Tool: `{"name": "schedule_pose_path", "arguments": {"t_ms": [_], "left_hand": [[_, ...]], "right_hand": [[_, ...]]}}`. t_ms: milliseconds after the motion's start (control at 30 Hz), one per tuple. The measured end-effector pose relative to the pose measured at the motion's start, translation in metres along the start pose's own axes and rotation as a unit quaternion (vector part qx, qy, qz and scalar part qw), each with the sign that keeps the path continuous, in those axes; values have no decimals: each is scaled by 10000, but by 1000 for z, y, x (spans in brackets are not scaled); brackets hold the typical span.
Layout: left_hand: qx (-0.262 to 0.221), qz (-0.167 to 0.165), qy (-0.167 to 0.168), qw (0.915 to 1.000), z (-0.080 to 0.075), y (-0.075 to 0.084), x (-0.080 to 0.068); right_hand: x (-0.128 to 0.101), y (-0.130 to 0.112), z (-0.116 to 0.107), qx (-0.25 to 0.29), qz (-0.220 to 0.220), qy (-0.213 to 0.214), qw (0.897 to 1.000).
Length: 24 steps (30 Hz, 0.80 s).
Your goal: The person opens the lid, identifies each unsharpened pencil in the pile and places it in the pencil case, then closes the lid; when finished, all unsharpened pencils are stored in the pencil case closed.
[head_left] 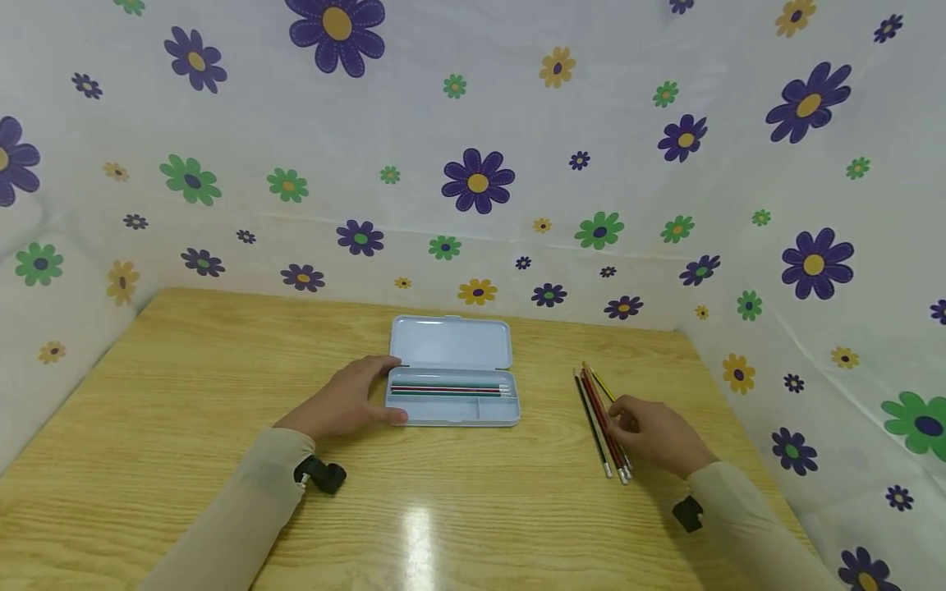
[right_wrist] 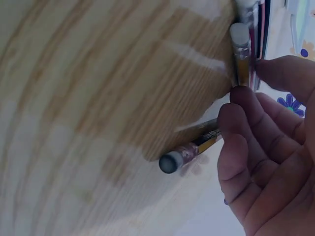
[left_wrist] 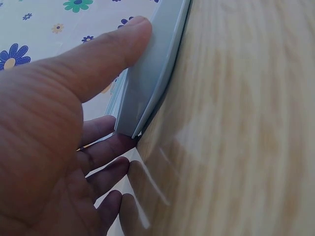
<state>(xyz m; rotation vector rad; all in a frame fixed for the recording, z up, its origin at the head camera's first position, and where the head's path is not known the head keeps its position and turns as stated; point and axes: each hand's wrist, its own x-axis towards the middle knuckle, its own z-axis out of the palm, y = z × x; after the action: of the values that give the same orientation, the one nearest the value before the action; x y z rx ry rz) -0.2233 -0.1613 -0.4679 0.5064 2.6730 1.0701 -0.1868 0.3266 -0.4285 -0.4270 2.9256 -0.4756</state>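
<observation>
A pale blue pencil case (head_left: pixel 452 413) lies open mid-table, its lid (head_left: pixel 451 341) folded back. Several pencils (head_left: pixel 451 390) lie in its long compartment. My left hand (head_left: pixel 347 402) clasps the case's left end, thumb along the front wall and fingers round the back corner; the left wrist view shows the thumb flat on the case wall (left_wrist: pixel 152 73). To the right, loose pencils (head_left: pixel 600 414) lie in a row. My right hand (head_left: pixel 654 431) curls over their near ends. In the right wrist view its fingers (right_wrist: pixel 236 128) pinch a yellow-and-black pencil (right_wrist: pixel 194 147) skewed away from the others (right_wrist: pixel 242 54).
The wooden table (head_left: pixel 185 410) is walled on three sides by a white flowered cloth (head_left: pixel 473 164). Black wrist cameras (head_left: pixel 321 474) sit at both sleeves. The table's right edge runs close beside the loose pencils.
</observation>
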Motion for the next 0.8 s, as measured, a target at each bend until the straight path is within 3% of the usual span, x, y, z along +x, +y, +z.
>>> {"name": "schedule_pose_path", "arguments": {"t_ms": [200, 400, 800], "left_hand": [[-24, -5, 1, 10000, 1, 1, 0], [-27, 2, 27, 10000, 1, 1, 0], [-1, 3, 32, 10000, 1, 2, -1]], "right_hand": [[-1, 2, -2, 388, 311, -162, 9986], [-1, 3, -2, 548, 358, -184, 9977], [2, 3, 0, 362, 704, -114, 9968]]}}
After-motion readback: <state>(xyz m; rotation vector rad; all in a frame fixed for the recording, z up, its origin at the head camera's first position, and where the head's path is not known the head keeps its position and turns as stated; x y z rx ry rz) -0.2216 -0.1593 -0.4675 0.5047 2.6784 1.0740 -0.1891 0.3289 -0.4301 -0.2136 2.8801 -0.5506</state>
